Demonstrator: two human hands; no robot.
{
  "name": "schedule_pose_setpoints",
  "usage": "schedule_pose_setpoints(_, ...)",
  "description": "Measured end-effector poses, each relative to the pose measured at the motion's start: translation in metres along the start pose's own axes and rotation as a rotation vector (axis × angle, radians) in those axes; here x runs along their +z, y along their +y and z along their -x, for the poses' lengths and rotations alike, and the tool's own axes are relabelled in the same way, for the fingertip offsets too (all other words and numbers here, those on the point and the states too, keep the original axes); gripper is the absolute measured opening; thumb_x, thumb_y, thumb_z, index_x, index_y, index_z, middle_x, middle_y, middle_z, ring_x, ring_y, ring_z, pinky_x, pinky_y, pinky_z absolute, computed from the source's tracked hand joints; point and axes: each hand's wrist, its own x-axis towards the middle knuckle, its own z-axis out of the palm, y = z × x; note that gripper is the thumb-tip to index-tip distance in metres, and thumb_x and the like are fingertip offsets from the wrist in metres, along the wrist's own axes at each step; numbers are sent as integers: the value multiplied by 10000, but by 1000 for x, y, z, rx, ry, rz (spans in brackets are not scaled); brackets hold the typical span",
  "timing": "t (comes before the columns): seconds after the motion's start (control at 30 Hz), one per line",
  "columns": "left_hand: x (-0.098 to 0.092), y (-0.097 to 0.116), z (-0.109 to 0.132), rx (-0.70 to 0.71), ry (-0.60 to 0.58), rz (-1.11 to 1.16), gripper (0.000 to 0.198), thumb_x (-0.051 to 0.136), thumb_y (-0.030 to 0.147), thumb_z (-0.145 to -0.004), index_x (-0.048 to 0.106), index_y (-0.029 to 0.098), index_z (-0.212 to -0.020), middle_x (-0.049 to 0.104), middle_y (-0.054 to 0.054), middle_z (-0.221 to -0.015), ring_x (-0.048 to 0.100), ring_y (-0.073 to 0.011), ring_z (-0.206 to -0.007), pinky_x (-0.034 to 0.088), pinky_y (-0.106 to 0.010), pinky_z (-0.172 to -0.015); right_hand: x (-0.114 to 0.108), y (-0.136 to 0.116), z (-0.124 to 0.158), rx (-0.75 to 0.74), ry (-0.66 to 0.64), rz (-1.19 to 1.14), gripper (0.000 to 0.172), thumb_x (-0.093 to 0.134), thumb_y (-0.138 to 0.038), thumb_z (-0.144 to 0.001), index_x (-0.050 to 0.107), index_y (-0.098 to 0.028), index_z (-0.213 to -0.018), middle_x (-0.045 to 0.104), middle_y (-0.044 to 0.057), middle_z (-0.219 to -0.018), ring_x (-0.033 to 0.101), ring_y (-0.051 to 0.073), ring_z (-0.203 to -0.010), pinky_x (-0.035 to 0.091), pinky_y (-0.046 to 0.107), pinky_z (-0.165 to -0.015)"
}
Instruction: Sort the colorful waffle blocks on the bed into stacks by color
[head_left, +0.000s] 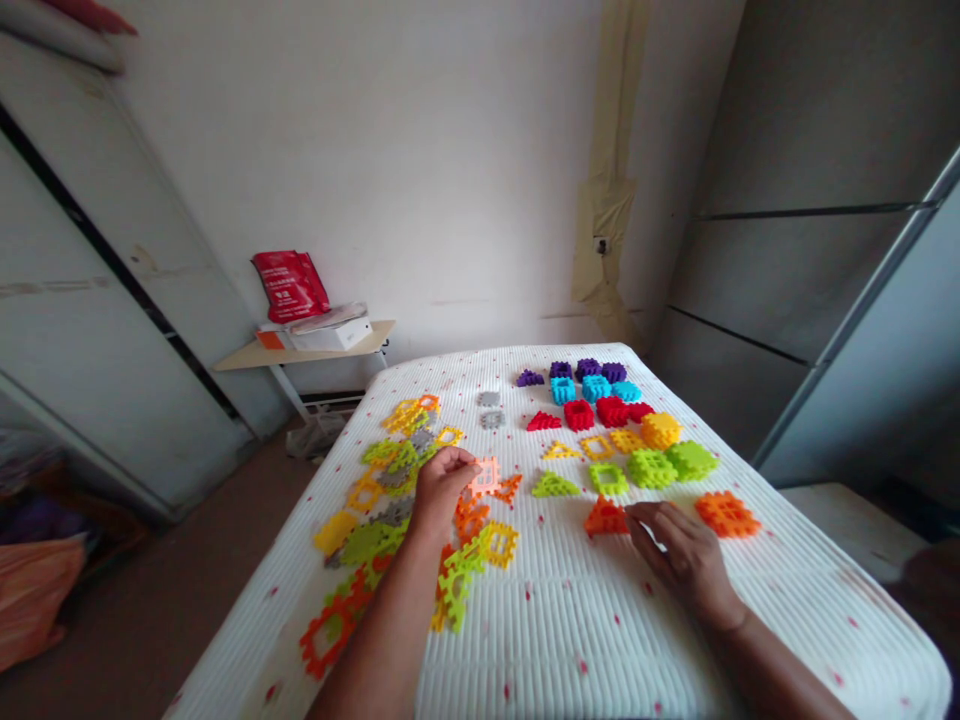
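A person's right hand (681,558) is at the right edge of an orange triangle stack (606,518), whether its fingers grip cannot be told; left of the stack, the left hand (441,488) pinches a pale orange square (487,477), with green pieces (651,467), red pieces (613,410) and purple pieces (589,369) beyond the stack

Bed (555,640) has a white ribbed fabric cover (525,680) with little red specks dotted over it. Left side's a total jumble of flat toothed plastic pieces (366,541) in yellow, lime green, grey and orange, lots of them overlapping. Two grey plastic squares (490,399) sit apart around the far middle. Right side's way tidier, rows by colour: purple pieces (588,369) farthest, then light blue ones (595,388), red ones (578,415), yellow ones (661,430), lime green ones (651,468), and an orange stack (727,514) nearest.
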Motion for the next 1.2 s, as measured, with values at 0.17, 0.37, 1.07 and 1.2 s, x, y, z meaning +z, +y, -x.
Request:
schedule_pose_setpoints(0.17, 19, -12, 31, -153, -49, 361, 236, 665, 261, -566, 495, 179, -709, 550, 58, -617, 524, -78, -524, 428, -198, -513, 0, -15, -3, 6, -29, 11, 101, 502, -169, -880, 600, -172, -902, 663, 63, -776, 624, 148, -677, 509, 264, -614)
schedule_pose_setpoints(0.37, 40, -12, 54, -125, -118, 424, 345, 705, 248, -594, 471, 208, -844, 597, 49, -728, 599, -109, -622, 503, -235, -576, 20, -63, -21, 109, -160, -1, 323, 560, -356, -852, 570, -159, -1108, 665, 128, -1013, 625, 237, -920, 531, 371, -782)
schedule_pose_setpoints(1.07, 40, -14, 68, -109, -181, 359, 433, 673, 335, -703, 611, 175, -1100, 670, -13, -811, 609, -133, -745, 458, -229, -704, 43, -73, -40, 179, -185, -7, 430, 554, -200, -800, 493, -138, -1221, 640, 127, -1094, 580, 257, -981, 474, 435, -904)
schedule_pose_setpoints(1.2, 40, -8, 67, -67, -150, 315, 400, 638, 402, -731, 659, 150, -1041, 682, -83, -1023, 610, -199, -943, 463, -271, -799, 43, -72, -38, 177, -196, -19, 452, 553, -193, -790, 482, -145, -1234, 647, 116, -1089, 579, 250, -957, 481, 430, -883)
